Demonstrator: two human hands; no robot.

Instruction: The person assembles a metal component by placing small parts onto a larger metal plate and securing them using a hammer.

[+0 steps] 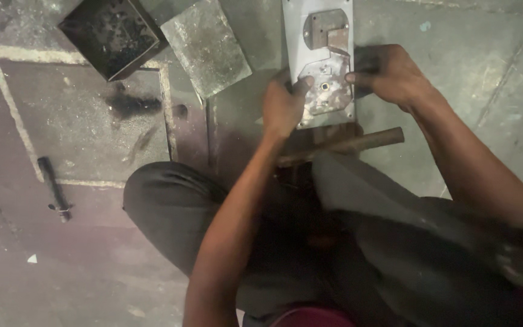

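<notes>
view: head camera looking down at a seated person's knees and a stained concrete floor (467, 54)
main thing: long pale metal plate (295, 36) with rusty flat parts fixed on it, upper centre of the frame, lying on the floor and running out past the top edge
lower part: rusty shaped piece (328, 91) with a small hole, sitting on the plate's near end
upper part: smaller rusty bracket (325, 27) above it, touching or just beside it, can't tell which
left hand (282, 106): grip closed on the plate's left edge near the bottom, thumb pressing onto the rusty shaped piece
right hand (385, 69): fingers curled over the plate's right edge, fingertips touching the rusty piece; grip looks closed on the edge, palm side hidden
handling: judged stiff, fairly heavy for its size, edges likely sharp, rust gives friction; best held by both long edges near the fixed parts, as now
rod: brown bar (358, 142) lying across just below the plate, centre frame
other: dark open metal box (110, 33) upper left; grey flat slab (207, 45) beside it; dark small tool (54, 188) at left, well apart
</notes>
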